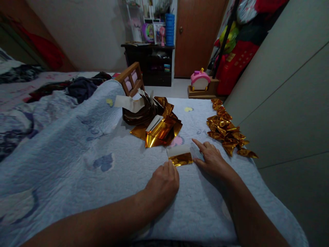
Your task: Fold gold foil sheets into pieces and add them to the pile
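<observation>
A small sheet of gold foil paper (pixel 182 159) lies on the quilt in front of me, partly folded, with a gold strip nearest me and a pale strip beyond. My left hand (pixel 164 178) is closed, its curled fingertips at the paper's near left corner. On the other side, my right hand (pixel 212 157) has its fingers apart, the index stretched forward and the thumb by the paper's right edge. Beyond them sits a heap of gold foil sheets (pixel 163 132), with a curved stack of papers (pixel 138 111) behind it.
Folded gold foil pieces (pixel 226 130) form a row along the right side of the quilted bed (pixel 123 206). A pale cabinet (pixel 290 103) stands close on the right. Past the bed are a wooden rail (pixel 140 77), a dark shelf unit (pixel 149 65) and a pink toy (pixel 200 80).
</observation>
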Action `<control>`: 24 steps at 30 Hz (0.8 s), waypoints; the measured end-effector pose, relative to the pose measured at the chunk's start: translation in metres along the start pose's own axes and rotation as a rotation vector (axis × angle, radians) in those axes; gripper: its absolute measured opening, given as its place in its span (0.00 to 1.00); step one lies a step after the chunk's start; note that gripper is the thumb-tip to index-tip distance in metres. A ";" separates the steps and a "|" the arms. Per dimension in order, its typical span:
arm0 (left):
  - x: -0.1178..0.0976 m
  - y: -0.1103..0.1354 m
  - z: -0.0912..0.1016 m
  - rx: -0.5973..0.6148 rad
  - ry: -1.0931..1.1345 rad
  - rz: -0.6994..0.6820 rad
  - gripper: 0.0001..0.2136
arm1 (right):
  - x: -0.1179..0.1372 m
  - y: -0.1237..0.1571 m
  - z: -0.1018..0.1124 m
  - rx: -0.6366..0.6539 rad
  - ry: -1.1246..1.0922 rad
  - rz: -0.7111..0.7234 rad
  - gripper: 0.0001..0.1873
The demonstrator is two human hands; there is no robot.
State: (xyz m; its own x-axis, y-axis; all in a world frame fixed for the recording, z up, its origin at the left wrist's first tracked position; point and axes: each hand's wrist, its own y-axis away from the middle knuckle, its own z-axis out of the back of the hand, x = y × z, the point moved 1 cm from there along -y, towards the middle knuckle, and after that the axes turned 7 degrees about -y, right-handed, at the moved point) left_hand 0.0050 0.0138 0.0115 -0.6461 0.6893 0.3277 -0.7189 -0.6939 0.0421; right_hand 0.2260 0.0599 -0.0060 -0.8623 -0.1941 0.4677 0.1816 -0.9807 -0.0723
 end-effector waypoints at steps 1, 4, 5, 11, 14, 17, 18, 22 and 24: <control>0.002 -0.001 -0.001 -0.015 0.023 0.008 0.11 | 0.000 -0.001 0.001 -0.022 -0.055 0.005 0.33; 0.010 -0.005 -0.006 -0.102 0.121 0.013 0.06 | 0.004 -0.005 -0.001 -0.064 -0.187 -0.008 0.15; 0.013 -0.006 -0.008 -0.138 0.151 0.015 0.05 | 0.007 -0.006 -0.002 -0.057 -0.188 -0.002 0.11; 0.022 -0.016 -0.022 -0.299 0.236 0.050 0.01 | 0.025 -0.011 -0.015 -0.042 -0.095 -0.022 0.09; 0.022 -0.018 -0.025 -0.349 0.281 0.039 0.01 | 0.028 -0.011 -0.017 -0.037 -0.145 -0.046 0.07; 0.023 -0.020 -0.024 -0.395 0.315 0.035 0.02 | 0.029 -0.011 -0.014 -0.058 -0.294 -0.050 0.08; 0.023 -0.020 -0.023 -0.416 0.322 0.039 0.02 | 0.029 -0.011 -0.013 -0.063 -0.359 -0.062 0.08; 0.027 -0.020 -0.018 -0.547 0.334 0.054 0.04 | 0.033 -0.009 -0.008 -0.024 -0.687 -0.168 0.11; 0.029 -0.019 -0.016 -0.599 0.326 0.054 0.05 | 0.036 -0.008 -0.006 0.005 -0.844 -0.204 0.13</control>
State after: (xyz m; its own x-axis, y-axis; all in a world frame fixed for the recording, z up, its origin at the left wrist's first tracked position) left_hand -0.0042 0.0504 0.0047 -0.6615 0.7499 0.0097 -0.6410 -0.5586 -0.5263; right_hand 0.1906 0.0606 0.0059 -0.2400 0.0688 0.9683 0.0657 -0.9940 0.0869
